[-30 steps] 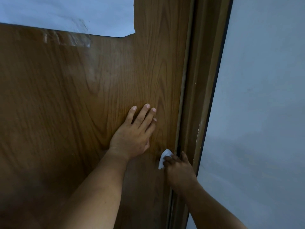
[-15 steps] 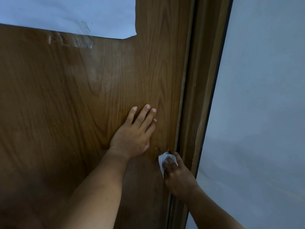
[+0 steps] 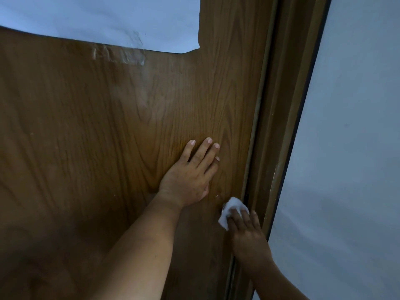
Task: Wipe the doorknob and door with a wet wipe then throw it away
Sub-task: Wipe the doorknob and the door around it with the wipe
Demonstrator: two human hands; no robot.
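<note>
So the left hand (image 3: pixel 190 176) is planted flat on the door (image 3: pixel 108 148), fingers spread out straight and holding nothing — my guess is it's there to brace the panel so it doesn't swing or rattle under the scrubbing. The right hand (image 3: pixel 246 232) is lower and further right, right by the door's edge next to the frame (image 3: pixel 279 126), with its fingers laid over a scrunched-up wet wipe (image 3: pixel 230 210), pressing it against the wood rather than pinching it. The doorknob itself I can't make out; it may be under the wipe, can't tell. Up top there's a white sheet of paper (image 3: pixel 97 18) taped to the door, well clear of the hands. I'd say the wiping is mid-way — most of the panel looks untouched, and there's no bin anywhere in sight.
</note>
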